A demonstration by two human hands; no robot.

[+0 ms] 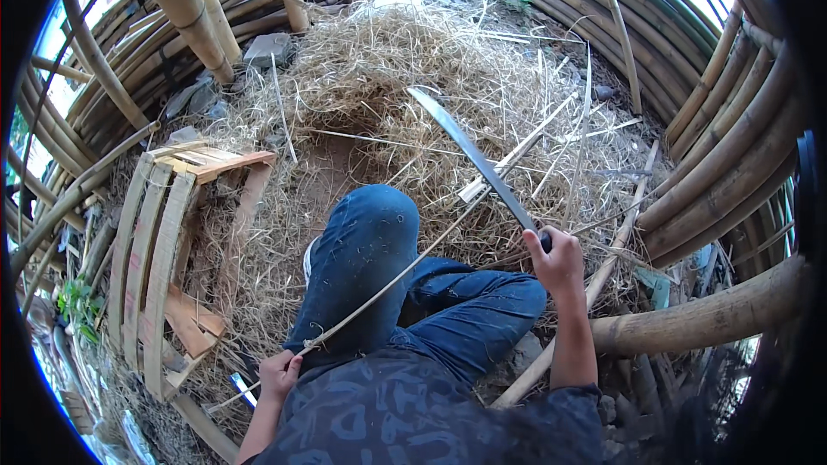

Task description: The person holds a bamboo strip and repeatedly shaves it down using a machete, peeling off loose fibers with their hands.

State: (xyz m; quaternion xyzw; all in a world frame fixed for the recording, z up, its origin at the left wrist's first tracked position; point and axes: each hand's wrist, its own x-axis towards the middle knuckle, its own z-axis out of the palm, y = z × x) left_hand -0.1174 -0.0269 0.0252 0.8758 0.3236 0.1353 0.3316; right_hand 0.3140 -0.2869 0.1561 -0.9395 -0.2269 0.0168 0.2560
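My right hand is wrapped round the dark handle of a machete, its long blade slanting up and to the left over the shavings. In my left hand, low at the left beside my thigh, is one end of a thin bamboo strip. The strip runs up and right across my bent knee, and its far part passes by the machete blade; whether the two touch I cannot tell. A small curl of fibre clings to the strip near my left hand. Several split bamboo pieces lie beyond the blade.
A big heap of pale bamboo shavings spreads ahead of me. A slatted wooden crate lies at my left. Stacked bamboo poles ring the place, and one thick pole reaches in at the right. Grey stones sit behind the crate.
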